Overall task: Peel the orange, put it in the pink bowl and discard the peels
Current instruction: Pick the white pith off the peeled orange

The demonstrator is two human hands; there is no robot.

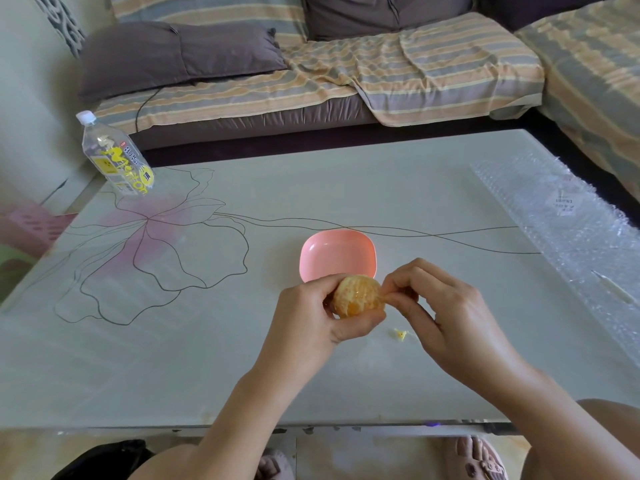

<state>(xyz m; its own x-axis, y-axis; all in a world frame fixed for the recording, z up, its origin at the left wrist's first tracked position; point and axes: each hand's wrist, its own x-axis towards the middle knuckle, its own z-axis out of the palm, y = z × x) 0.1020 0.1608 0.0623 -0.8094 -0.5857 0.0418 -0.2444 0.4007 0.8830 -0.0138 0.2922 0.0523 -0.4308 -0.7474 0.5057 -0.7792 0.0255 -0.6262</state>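
Far left, a plastic bottle (116, 157) stands on the corner of the glass table (346, 188), well out of play; nothing doing there. Moving in, the left hand (313, 313) has its fingers wrapped round the orange (358, 296), thumb on the near-left side, holding it up just above the tabletop; the fruit looks almost wholly bare, pale pith streaking the segments. Right behind it, on the far side, sits the pink bowl (337, 252), empty, its near rim partly hidden by the fruit; that is the line that matters, because the bowl lies straight ahead of the holding hand, so the drop is a short push away and down, and the left hand is the nearer one for it. To the right, the right hand (446, 308) pinches at the orange's right flank, fingertips (389, 293) closed on what seems a last strip of peel or pith; I can't tell which. Below, on the table between the hands, a small yellow scrap (400, 334) lies loose, waiting for discard. Far right, a sheet of bubble wrap (561, 216) covers the table edge.
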